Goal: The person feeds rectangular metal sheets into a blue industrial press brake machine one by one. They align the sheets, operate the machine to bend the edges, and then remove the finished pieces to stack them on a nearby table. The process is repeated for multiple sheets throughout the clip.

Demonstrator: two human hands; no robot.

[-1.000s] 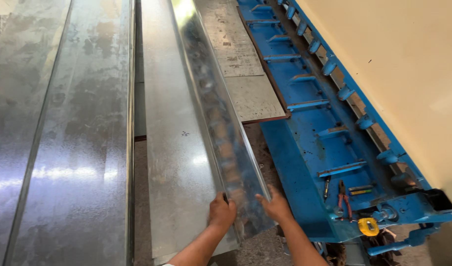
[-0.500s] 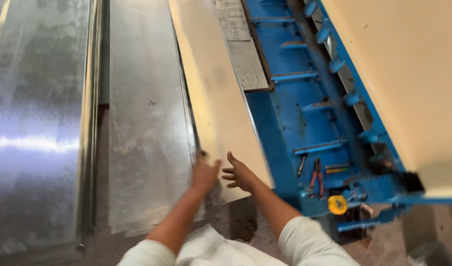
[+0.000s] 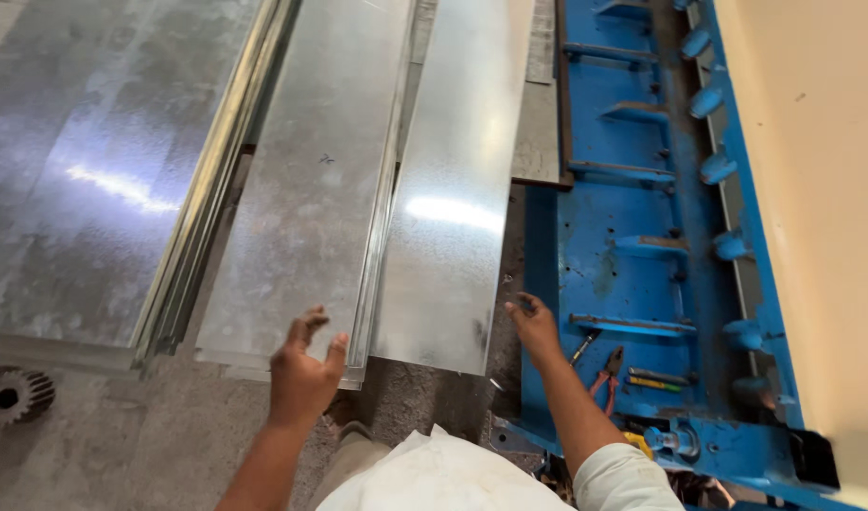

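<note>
bright even daylight, white glare patches on the metal sheets (image 3: 453,208) — soft shadows, slight blur

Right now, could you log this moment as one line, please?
left hand: open, over sheet stack | right hand: beside narrow sheet

Galvanised sheets (image 3: 453,199) cut off at top edge, gear wheel (image 3: 17,396) clipped at left, small tools (image 3: 609,364) indistinct

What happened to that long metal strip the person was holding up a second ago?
The metal strip, held tilted on edge by both hands a second ago, now lies flat beside the other sheets. Both hands let go: the left hand hovers open, the right hand rests by the strip's edge. The blue machine and its pliers stayed put.
</note>
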